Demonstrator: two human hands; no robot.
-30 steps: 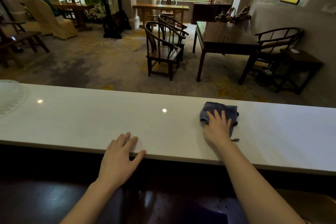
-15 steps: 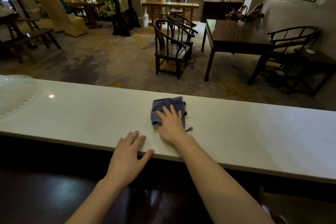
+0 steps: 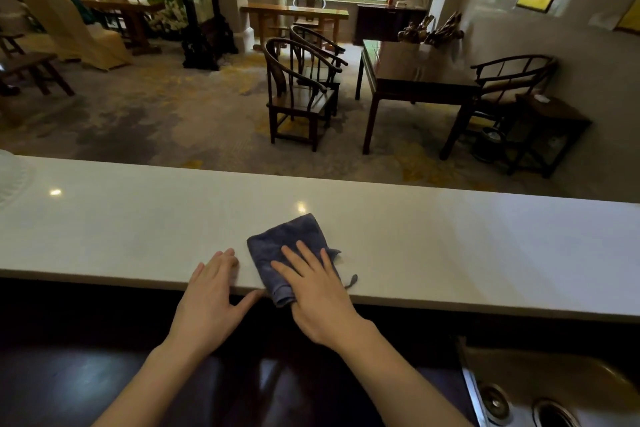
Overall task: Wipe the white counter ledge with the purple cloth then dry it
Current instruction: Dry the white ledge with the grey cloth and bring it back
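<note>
Pressing flat on the purple cloth (image 3: 289, 246), the right hand (image 3: 317, 295) had its fingers spread and straight, palm down, not gripping anything, just pinning the cloth to the white ledge (image 3: 467, 246). The forearm came in from the lower right, angled up and left. The cloth sat bunched at the near edge of the ledge, one corner drooping over the lip, a little tag sticking out on the right. The left hand (image 3: 211, 302) was right beside it, also open and empty, fingertips resting on the ledge, thumb splayed toward the cloth along the near edge. A sink (image 3: 540, 392) showed at the near right corner.
</note>
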